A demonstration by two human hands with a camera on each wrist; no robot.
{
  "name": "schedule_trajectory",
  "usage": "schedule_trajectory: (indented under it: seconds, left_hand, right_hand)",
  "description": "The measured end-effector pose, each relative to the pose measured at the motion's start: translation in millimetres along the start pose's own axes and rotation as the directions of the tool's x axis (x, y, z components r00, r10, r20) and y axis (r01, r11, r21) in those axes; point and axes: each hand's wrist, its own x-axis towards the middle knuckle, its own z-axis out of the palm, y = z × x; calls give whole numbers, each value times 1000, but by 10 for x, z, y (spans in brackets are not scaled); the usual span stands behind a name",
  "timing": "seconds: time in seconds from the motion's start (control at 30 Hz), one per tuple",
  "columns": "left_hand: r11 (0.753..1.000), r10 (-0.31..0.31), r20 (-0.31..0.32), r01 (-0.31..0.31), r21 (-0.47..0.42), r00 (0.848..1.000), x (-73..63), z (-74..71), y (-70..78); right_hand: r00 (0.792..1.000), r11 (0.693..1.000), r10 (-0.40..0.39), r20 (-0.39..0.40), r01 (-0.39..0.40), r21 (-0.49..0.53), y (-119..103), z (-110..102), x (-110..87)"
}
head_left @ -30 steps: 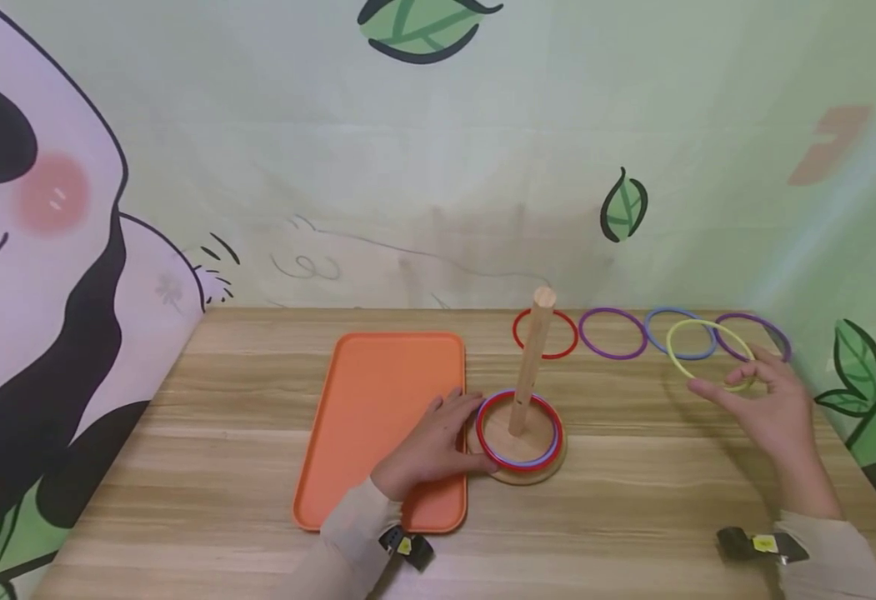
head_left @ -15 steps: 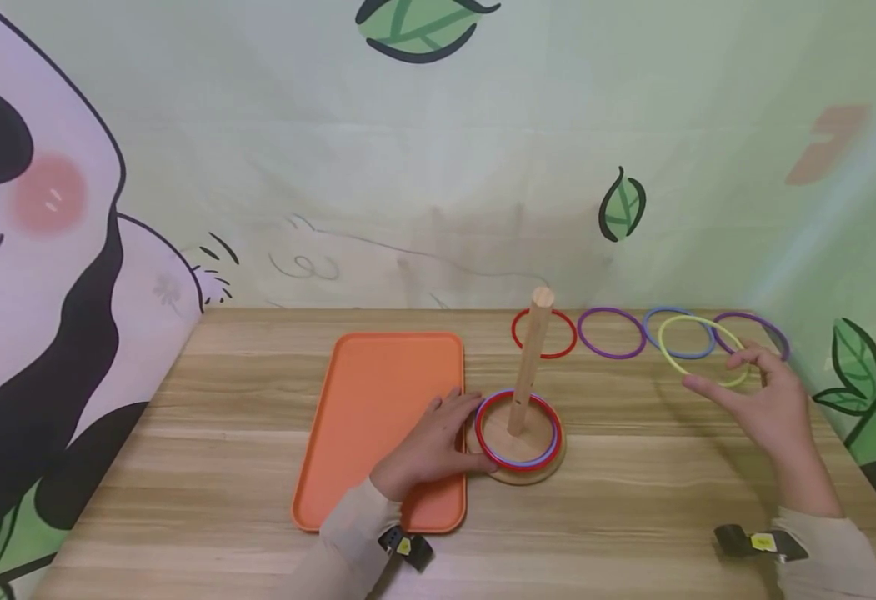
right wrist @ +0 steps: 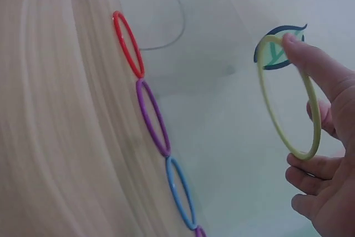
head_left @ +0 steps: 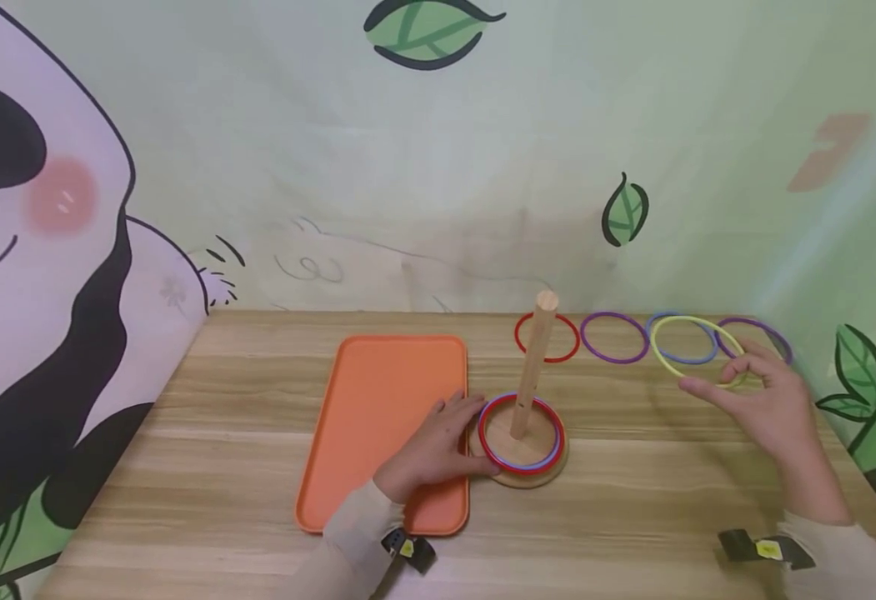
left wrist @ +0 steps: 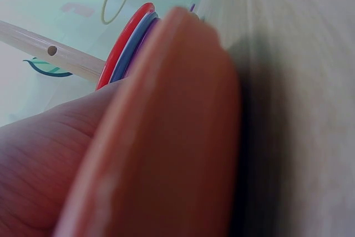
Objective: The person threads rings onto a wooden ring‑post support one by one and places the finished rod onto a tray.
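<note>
A wooden ring stand, a round base with an upright peg [head_left: 533, 367], stands right of the orange tray [head_left: 366, 375]. Red [left wrist: 128, 36], blue and purple rings lie stacked low round the peg. My left hand [head_left: 433, 446] reaches over the tray's right edge. Its thumb and fingers curve round the left side of the stand's base, and the thumb is close beside the stacked rings. My right hand [head_left: 771, 408] pinches a yellow-green ring [right wrist: 263, 90] between thumb and fingers, raised at the right and tilted. In the head view this ring overlaps the blue ring behind it.
Along the table's back edge lie a red ring [head_left: 550, 360], a purple ring [head_left: 616, 362], a blue ring [head_left: 693, 362] and another purple ring [head_left: 753, 319], partly behind my right hand. Behind the table [head_left: 633, 517] hangs a backdrop printed with a panda [head_left: 156, 275] and leaves.
My right hand has carried the yellow-green ring slightly left, and the ring's tilt has shifted a little. The left hand keeps its place at the stand.
</note>
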Motion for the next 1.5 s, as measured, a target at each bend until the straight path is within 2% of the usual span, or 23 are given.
schedule_trajectory:
  seconds: [0.13,0.3,0.67,0.9,1.13,1.5]
  left_hand:
    - [1000,-11,1,11,-7,1000,-11,7,-9]
    - [1000,-11,-2,11,-6,1000,-13,6,-11]
    - [1000,-7,-8,7,-6,1000,-14,2,5]
    - [1000,22,-17,-22,-7,1000,2,3,-3]
    - [1000,21,-16,-21,-2,1000,11,3,-9]
    - [1000,18,-14,-18,-3,1000,21,8,-4]
  right_hand:
    - [1000,997,-14,22,16,-77,-74,-42,0]
    - [999,994,-16,41,20,-105,-192,-92,30]
    - [994,991,-88,66,94,-91,-384,-157,54]
    - [993,995,-60,101,67,-68,-572,-241,57]
    - [993,998,-42,110,47,-47,-715,-280,89]
    - [989,998,-62,130,65,-14,-898,-310,104]
